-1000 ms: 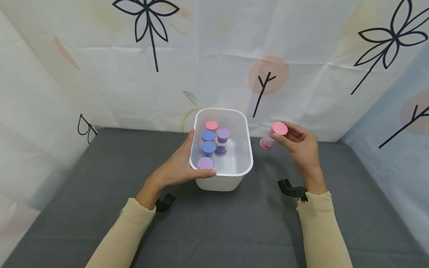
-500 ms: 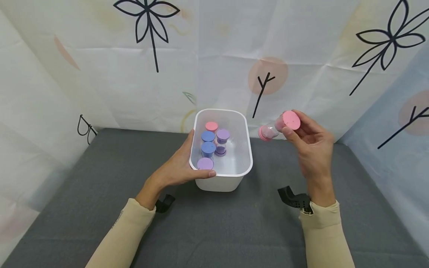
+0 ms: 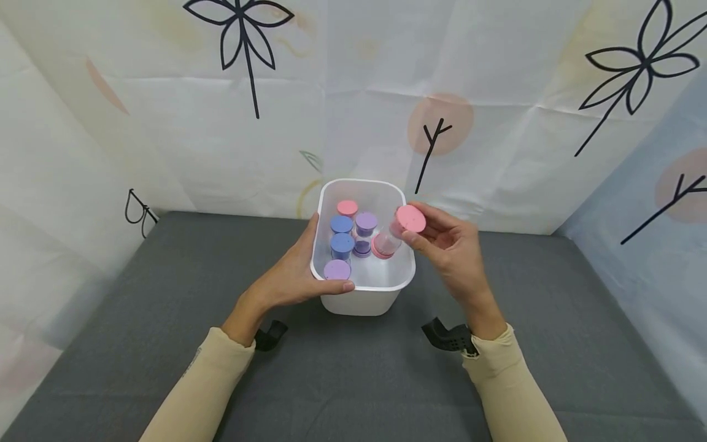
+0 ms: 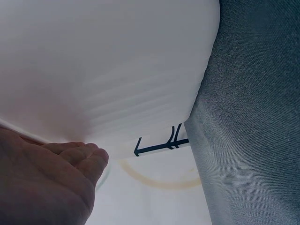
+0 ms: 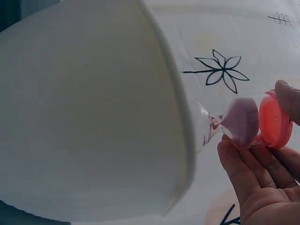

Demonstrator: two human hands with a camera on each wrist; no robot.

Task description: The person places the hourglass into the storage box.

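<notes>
A white plastic bin (image 3: pixel 367 302) stands on the table, with several sand timers inside. My left hand (image 3: pixel 287 273) holds its left front corner, thumb along the front rim and fingers against the left wall. My right hand (image 3: pixel 450 252) grips a pink sand timer (image 3: pixel 410 218) by its upper cap, tilted over the right rim, with its lower end inside the bin. In the right wrist view, pink sand (image 5: pixel 243 122) fills the bulb nearest the fingers. Along the bin's left side are a pink-capped timer (image 3: pixel 347 208), blue-capped timers (image 3: pixel 342 245) and purple-capped timers (image 3: pixel 366 222).
A dark grey cloth covers the table (image 3: pixel 364 380). Behind it hangs a white fabric backdrop (image 3: pixel 364 123) with printed plants, close to the bin's far end. More fabric (image 3: pixel 652 209) closes off the right side.
My right hand first lifted the pink sand timer up and right, then brought it left and down into the bin's right side. The left hand and bin stayed in place.
</notes>
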